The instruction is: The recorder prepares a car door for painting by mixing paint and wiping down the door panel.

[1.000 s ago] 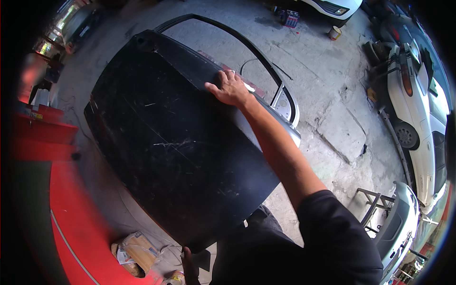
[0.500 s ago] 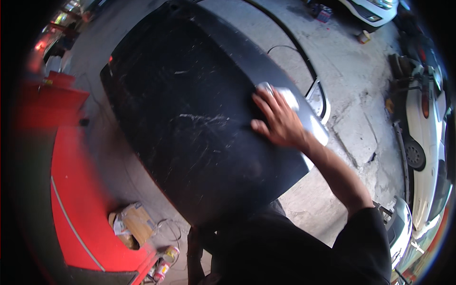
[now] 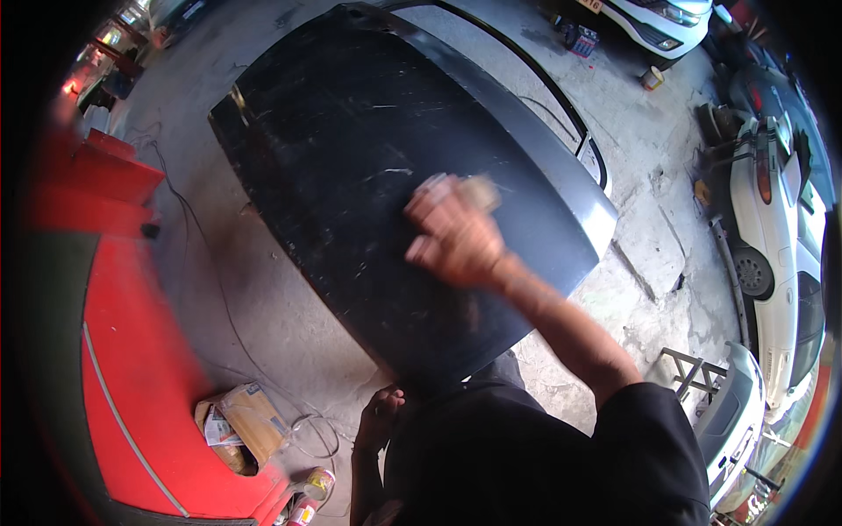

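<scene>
A scratched black car door with a thin window frame along its far right edge lies raised across the middle, just in front of me. My right hand, smeared by motion, is over the middle of the panel, pressing a pale pad or cloth; its exact shape is blurred. At the panel's near lower corner my left hand has curled fingers on the edge, partly in shadow.
Red bodywork fills the left, beside an open cardboard box, cans and cables. A white car and a detached bumper stand at right. Another white vehicle, a small can and concrete floor lie beyond.
My right hand moved from the panel's upper right edge down and then leftward onto its middle, with the pale pad. The view shifted. My left hand stayed near the lower corner.
</scene>
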Motion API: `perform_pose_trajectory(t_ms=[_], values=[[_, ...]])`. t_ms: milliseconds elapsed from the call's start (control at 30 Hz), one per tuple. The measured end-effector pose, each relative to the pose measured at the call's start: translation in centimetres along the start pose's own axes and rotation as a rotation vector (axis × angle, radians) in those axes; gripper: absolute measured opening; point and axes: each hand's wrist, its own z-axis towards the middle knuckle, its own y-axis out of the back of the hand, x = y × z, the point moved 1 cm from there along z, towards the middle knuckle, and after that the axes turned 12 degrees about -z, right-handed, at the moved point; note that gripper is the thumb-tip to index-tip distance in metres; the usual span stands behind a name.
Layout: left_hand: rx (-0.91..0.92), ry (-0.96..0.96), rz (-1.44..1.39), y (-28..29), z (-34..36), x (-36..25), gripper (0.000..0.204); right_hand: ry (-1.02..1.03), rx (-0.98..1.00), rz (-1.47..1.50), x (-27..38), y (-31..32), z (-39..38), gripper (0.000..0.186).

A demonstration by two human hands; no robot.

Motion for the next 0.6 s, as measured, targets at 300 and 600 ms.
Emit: perform_pose_trajectory(t_ms=[300, 600], values=[[-0.049, -0.045, 0.288, 20.6, -2.5, 7.2, 0.052, -0.261, -0.059, -0.371, 15.0, -4.9, -6.6, 0.082], [-0.099, 0.312, 0.255, 37.1, -9.4, 24.3, 0.056, -0.499, -0.092, -0.155, -2.4, 0.9, -16.0, 0.063]])
